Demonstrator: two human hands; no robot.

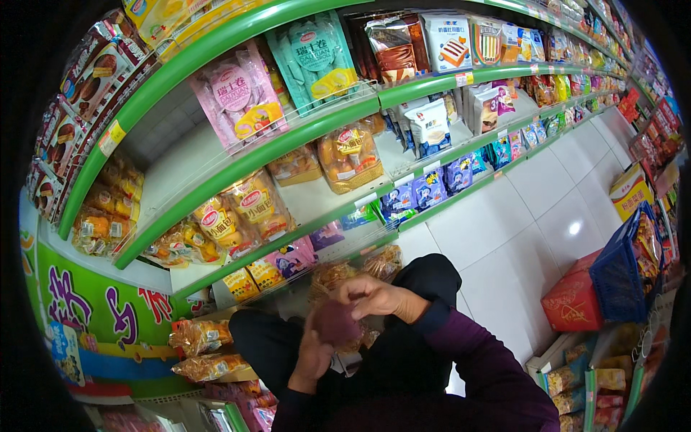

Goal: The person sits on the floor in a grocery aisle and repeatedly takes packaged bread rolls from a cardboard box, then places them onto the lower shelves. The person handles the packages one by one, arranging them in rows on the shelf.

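Note:
Between my hands, above my lap, is a dull maroon, roundish thing (337,324) that looks like a bunched cloth; blur hides its exact kind. My left hand (311,358) is closed round its lower left side. At its upper right edge, my right hand (376,297) has its fingers bent and closed on it. Just beyond the hands, clear packs of bread (332,277) sit low by the bottom shelf, partly hidden by my right hand and knee. Both forearms are in dark purple sleeves.
A curved shelf rack with green edges (245,169) holds bagged breads and cakes (349,155) ahead and to the left. White tiled floor (504,230) lies to the right. Beyond it stand a red box (574,295) and a blue basket (622,270). Orange packs (205,353) lie left of my knee.

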